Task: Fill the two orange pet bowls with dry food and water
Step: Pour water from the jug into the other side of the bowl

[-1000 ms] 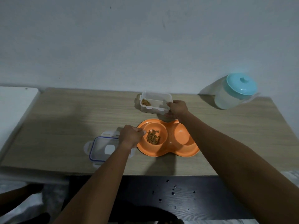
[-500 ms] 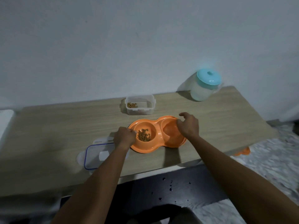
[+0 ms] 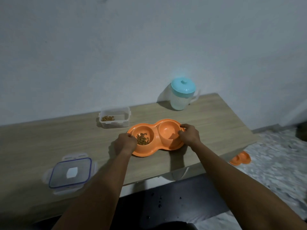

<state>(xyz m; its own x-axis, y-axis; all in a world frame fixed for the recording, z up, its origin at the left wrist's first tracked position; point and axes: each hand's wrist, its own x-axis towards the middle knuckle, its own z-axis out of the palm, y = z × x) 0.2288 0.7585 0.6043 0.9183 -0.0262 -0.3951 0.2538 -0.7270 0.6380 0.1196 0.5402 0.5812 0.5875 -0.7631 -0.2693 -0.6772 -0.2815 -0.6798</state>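
Note:
An orange double pet bowl [image 3: 155, 149] lies on the wooden table [image 3: 58, 135]. Its left bowl holds a small heap of brown dry food [image 3: 142, 138]; its right bowl [image 3: 167, 130] is empty. My left hand [image 3: 125, 143] grips the dish's left rim and my right hand [image 3: 188, 134] grips its right rim. Behind the dish stands a clear food container [image 3: 114, 119] with a little kibble left in one corner. A pitcher [image 3: 181, 94] with a teal lid stands at the back right, near the wall.
The container's clear, blue-edged lid [image 3: 70, 172] lies flat near the table's front left edge. A second orange double bowl [image 3: 240, 159] sits on the floor beyond the table's right end. A dark surface with specks lies below the table's front edge.
My right hand has let go of the food container, which now stands on the table, and has come to the dish's right rim. The view has swung left.

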